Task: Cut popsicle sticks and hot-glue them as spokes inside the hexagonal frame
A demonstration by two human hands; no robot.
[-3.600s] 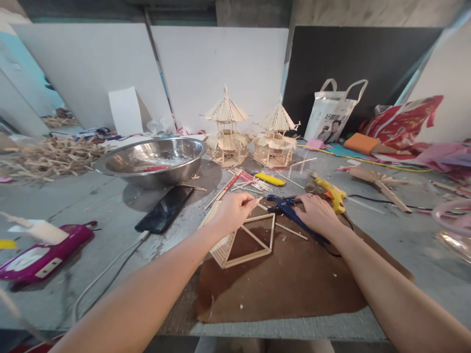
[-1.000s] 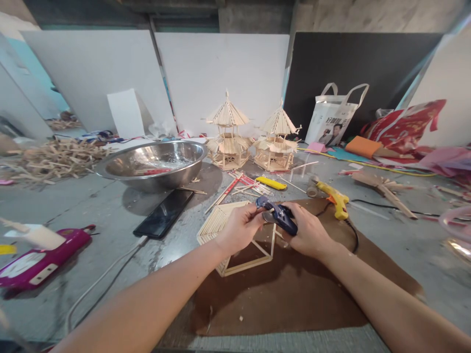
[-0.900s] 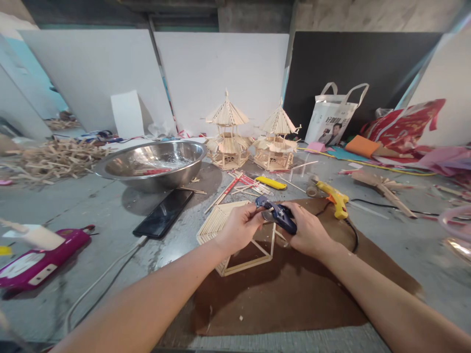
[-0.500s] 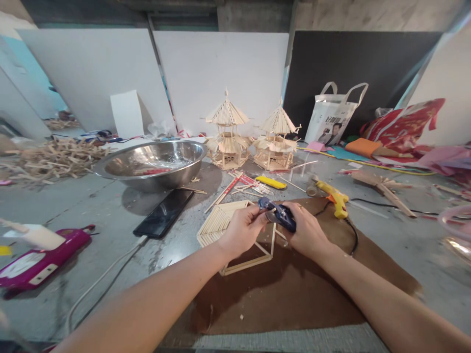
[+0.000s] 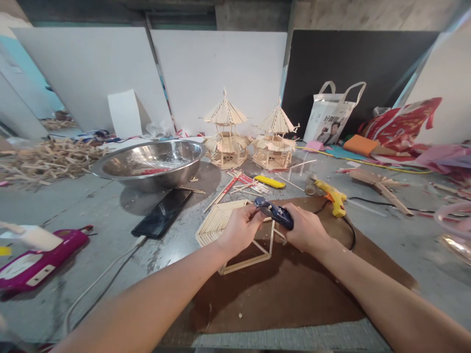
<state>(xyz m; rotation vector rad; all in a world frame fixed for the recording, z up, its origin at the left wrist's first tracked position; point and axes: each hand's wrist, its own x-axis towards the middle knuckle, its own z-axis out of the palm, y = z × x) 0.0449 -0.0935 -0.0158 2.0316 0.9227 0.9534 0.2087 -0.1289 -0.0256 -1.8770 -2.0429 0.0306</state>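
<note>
Above a brown mat [image 5: 283, 299] on the grey worktop [image 5: 110, 211], in the head view, a blue cutting tool [image 5: 276, 214] is grasped by the right hand [image 5: 308, 229], with the fingers wrapped around its handles. By the left hand [image 5: 241, 228], the thumb and fingertips are brought close together at the tool's head; whether anything is pinched between them cannot be told. Below and beside the left hand, a flat frame [image 5: 213, 226] of thin wooden sticks is laid partly on the mat. Its left part is filled with close rows of sticks, while open gaps are left on its right; its middle is covered by the left hand.

Beyond the hands, loose sticks [image 5: 243, 186] are scattered, with a yellow knife [image 5: 270, 182] lying just beside them. At the mat's far edge, near the right hand, a yellow glue gun [image 5: 333, 196] is laid. Farther back, two small stick towers [image 5: 225, 147] are stood upright side by side. To the left, a metal bowl [image 5: 176, 176] is placed near a black phone [image 5: 162, 214], into which a white cable [image 5: 106, 279] is plugged. At the far left, a heap of wood pieces [image 5: 55, 159] is spread behind a purple power strip [image 5: 69, 242]. At the back right, a white bag [image 5: 329, 122] is set upright.
</note>
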